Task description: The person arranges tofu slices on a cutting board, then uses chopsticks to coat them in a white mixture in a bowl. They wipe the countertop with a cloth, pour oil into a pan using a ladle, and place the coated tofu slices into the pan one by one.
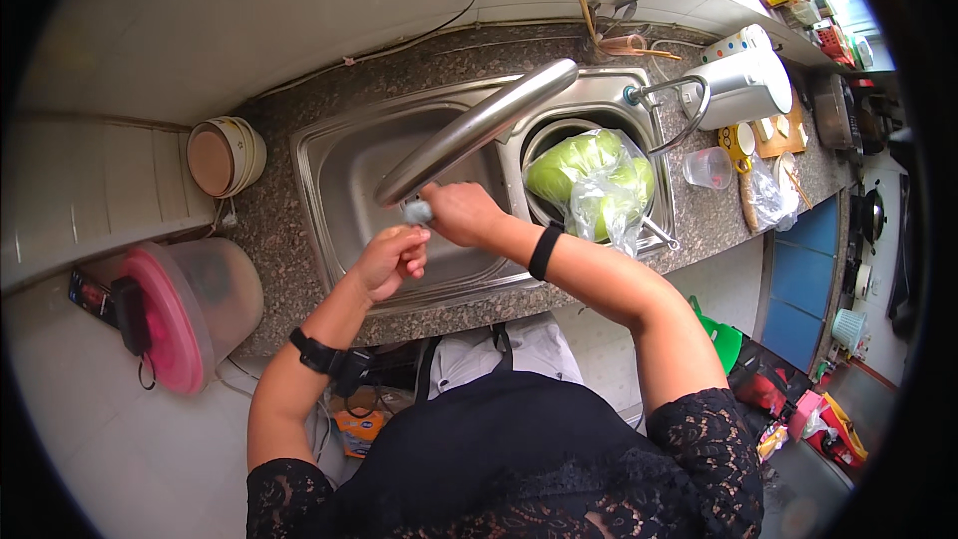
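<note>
My left hand (393, 258) is over the front of the left basin of a stainless steel sink (359, 172), palm turned up and fingers curled. My right hand (468, 213) is beside it, just under the end of the thick metal faucet spout (479, 131), its fingers partly hidden. Between the two hands shows a small blurred blue-grey patch (418, 211); I cannot tell whether it is water or a small object. In the right basin, a metal pot (533, 144) holds green produce (572, 165) in a clear plastic bag (606, 198).
Stacked bowls (224, 157) and a pink-lidded plastic bucket (224, 299) are at the left. Right of the sink are a curved thin metal tap (703, 101), a white appliance (737, 90), a clear cup (707, 168), a yellow mug (737, 144) and a cutting board (789, 127) with white pieces.
</note>
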The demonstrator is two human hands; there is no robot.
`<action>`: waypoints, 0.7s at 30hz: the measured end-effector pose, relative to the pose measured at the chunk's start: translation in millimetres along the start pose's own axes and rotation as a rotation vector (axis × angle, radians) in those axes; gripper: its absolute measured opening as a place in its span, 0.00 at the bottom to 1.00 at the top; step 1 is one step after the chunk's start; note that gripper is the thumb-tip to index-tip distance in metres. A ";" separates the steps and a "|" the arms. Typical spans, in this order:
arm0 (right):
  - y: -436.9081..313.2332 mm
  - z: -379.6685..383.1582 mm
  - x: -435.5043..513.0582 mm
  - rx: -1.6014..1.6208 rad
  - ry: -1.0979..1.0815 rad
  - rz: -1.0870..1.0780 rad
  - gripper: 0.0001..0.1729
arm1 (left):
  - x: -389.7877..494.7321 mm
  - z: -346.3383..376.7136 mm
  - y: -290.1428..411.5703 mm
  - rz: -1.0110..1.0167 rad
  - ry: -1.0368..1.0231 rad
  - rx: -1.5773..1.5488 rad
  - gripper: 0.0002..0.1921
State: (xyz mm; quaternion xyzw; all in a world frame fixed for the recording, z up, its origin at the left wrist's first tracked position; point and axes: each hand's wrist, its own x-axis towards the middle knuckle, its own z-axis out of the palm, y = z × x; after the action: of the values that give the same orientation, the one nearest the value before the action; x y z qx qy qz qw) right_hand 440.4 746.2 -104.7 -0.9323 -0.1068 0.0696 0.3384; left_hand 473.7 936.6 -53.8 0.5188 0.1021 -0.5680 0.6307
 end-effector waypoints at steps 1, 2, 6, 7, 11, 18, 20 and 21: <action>2.8 4.5 -5.3 0.131 0.007 0.132 0.11 | -3.8 -0.1 -1.4 0.065 0.070 0.071 0.11; 6.7 8.3 -1.8 0.514 -0.067 0.231 0.06 | -7.2 -1.0 -2.2 0.324 0.143 0.419 0.08; 9.5 0.8 -8.8 1.278 -0.784 0.706 0.16 | -10.6 -10.1 1.1 0.984 0.246 1.634 0.35; 5.2 -2.3 -4.5 1.319 -0.915 0.745 0.17 | -6.7 -11.1 1.3 1.027 0.196 1.656 0.33; -13.0 -10.8 3.2 1.363 -1.032 0.752 0.26 | 11.7 -21.1 2.0 1.092 0.138 1.806 0.14; -1.2 44.8 3.4 0.499 -0.444 0.182 0.07 | 49.5 -32.1 -10.8 0.844 0.166 1.968 0.05; 6.3 54.8 -2.4 0.249 -0.267 0.090 0.11 | 56.9 -28.8 -19.4 0.681 0.164 1.966 0.05; 8.5 55.7 -5.8 0.171 -0.260 0.173 0.14 | 58.1 -26.9 -23.2 0.634 0.186 1.927 0.06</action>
State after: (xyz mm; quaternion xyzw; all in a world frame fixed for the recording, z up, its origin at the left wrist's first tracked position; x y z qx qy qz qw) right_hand 424.9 772.8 -152.3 -0.8890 -0.0628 0.2273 0.3926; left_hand 486.4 926.1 -119.8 0.8513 -0.4924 -0.1726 0.0555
